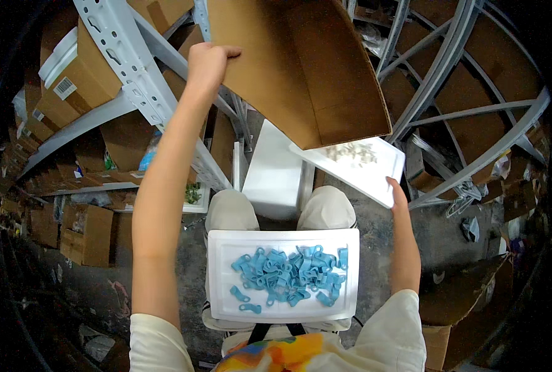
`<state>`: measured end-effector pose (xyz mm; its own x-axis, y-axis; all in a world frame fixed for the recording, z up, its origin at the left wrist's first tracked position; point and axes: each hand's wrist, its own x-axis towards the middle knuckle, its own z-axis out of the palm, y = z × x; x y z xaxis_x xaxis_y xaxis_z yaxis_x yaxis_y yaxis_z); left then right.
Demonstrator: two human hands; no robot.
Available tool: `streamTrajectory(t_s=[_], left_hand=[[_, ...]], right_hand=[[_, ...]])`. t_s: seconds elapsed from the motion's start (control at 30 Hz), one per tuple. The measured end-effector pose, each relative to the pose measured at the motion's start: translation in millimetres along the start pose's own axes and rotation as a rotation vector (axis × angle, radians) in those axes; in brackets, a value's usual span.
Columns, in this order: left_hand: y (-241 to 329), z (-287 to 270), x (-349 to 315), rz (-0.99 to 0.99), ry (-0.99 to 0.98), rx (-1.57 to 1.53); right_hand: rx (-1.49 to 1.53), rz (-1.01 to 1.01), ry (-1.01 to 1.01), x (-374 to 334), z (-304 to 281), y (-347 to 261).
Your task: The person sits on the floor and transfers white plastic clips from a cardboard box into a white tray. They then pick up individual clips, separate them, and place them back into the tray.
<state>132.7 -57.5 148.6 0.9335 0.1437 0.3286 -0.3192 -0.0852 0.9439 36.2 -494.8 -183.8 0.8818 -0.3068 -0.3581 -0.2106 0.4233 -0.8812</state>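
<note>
My left hand (208,68) is closed on the left edge of a large open cardboard box (260,74), which is tilted in front of me. Below the box's near corner, my right hand (398,193) grips the right edge of a white tray (369,182). Small whitish pieces (351,154) lie in that tray, partly hidden by the box. Across my lap rests a second white tray (219,296). Several blue looped pieces, rubbery or plastic in look, are heaped in it (282,271), a few lying apart at its lower left.
A white block-like container (272,177) stands beyond my knees. Metal shelving uprights (122,56) rise on the left, with cardboard boxes (87,68) on the shelves. More metal racking (440,68) stands at right. An open carton (465,291) sits at lower right on the grey floor.
</note>
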Motion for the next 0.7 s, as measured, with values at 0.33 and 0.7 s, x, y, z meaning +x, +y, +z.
streamTrajectory(t_s=[0.33,0.7], left_hand=[[-18,-19,4,0.011,-0.069,0.386],[-116,-15,29,-0.243,-0.116,0.833]], right_hand=[[0.036,-0.126,0.225,-71,-143,-40],[0.112,-0.190,0.316,-162,-128,-89]])
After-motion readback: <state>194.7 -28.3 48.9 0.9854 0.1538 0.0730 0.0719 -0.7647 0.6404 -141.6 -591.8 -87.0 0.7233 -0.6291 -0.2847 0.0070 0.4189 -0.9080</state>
